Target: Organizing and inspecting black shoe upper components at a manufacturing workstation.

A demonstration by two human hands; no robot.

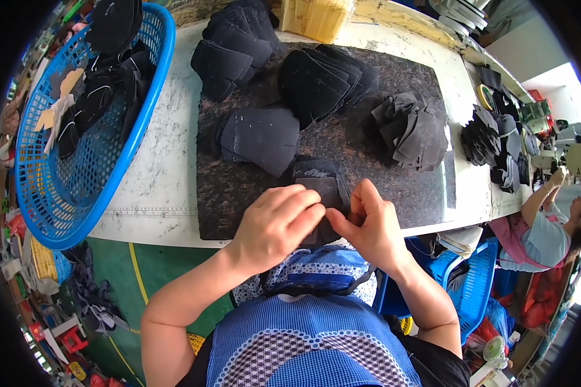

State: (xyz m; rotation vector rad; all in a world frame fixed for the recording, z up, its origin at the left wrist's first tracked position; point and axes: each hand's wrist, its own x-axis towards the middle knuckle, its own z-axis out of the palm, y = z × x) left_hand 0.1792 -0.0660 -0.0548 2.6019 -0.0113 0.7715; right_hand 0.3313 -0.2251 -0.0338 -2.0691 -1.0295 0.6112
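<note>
At the front edge of a dark speckled board (pixel 223 206), a small black fabric piece (pixel 321 187) lies between my hands. My left hand (pixel 271 222) has its fingers closed on the piece's left side and covers part of it. On the right side, my right hand (pixel 371 226) is closed in a pinch at the piece's edge, with the thumb toward the left fingertips. Just beyond is a stack of black curved pieces (pixel 261 137). Farther back sits a fanned black stack (pixel 319 80), and to the right a loose pile of smaller dark pieces (pixel 413 132).
Another black stack (pixel 239 48) overlaps the board's far left corner. A blue plastic basket (pixel 166 71) with black parts stands at left on the white table (pixel 142 168). A yellowish block (pixel 316 16) is behind. At right are a blue crate (pixel 474 290) and a co-worker (pixel 536 238).
</note>
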